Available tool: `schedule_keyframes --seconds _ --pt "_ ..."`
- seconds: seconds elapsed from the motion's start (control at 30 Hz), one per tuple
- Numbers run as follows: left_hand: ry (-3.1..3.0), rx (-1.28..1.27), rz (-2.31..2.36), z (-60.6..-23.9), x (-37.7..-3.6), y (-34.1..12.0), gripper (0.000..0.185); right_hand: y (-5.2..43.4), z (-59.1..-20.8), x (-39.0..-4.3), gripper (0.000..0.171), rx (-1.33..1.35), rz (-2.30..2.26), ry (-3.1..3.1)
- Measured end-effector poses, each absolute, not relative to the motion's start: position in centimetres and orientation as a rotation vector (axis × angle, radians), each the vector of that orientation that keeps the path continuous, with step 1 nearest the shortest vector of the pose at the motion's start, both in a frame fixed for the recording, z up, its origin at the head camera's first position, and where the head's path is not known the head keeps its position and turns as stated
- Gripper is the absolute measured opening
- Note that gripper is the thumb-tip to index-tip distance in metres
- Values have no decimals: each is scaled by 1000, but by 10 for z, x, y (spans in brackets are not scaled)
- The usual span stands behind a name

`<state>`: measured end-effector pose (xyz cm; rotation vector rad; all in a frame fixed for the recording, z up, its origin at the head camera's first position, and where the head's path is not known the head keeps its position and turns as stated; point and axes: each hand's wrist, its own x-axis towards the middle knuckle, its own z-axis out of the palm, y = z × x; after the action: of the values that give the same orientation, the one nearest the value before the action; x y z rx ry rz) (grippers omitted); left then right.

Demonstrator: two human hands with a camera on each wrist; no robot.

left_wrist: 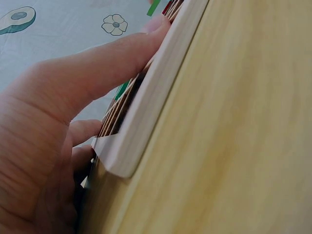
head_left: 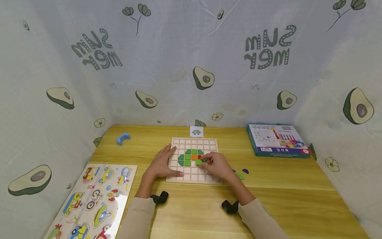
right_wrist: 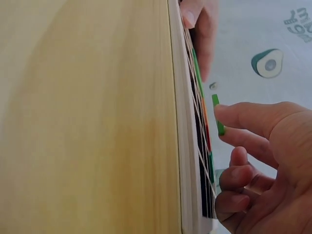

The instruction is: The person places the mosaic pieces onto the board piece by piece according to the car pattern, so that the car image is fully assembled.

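My right hand (head_left: 217, 165) pinches a light green square tile (right_wrist: 218, 115) between thumb and fingertip, just above a wooden grid board (head_left: 179, 179). The other right fingers are curled in. Spread along the board's left side, my left hand (head_left: 161, 163) rests with its thumb (left_wrist: 155, 30) on the front part of the grid and its fingers toward the back. Green tiles (head_left: 187, 158), an orange tile (head_left: 194, 157) and a red tile (head_left: 199, 156) lie in the middle cells; the right hand partly covers this group. Behind the board is a small picture card (head_left: 196, 131).
Right of the board lie a green tile (head_left: 240, 176) and a blue half-round piece (head_left: 245, 171), partly near the forearm. A boxed set (head_left: 277, 141) is at back right, a blue arch block (head_left: 123, 138) at back left. A vehicle puzzle board (head_left: 117, 196) occupies the front left.
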<state>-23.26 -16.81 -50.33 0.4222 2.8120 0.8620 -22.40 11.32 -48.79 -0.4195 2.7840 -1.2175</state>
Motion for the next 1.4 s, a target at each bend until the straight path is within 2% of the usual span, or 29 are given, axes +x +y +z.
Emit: schedule_keyframes --seconds 0.37,1.4 --pt "2815 410 861 -504 -232 -168 124 99 -489 -223 23 -481 -1199 2802" --pt "2822 432 836 -504 -234 -169 124 97 -490 -223 22 -414 -1220 2768"
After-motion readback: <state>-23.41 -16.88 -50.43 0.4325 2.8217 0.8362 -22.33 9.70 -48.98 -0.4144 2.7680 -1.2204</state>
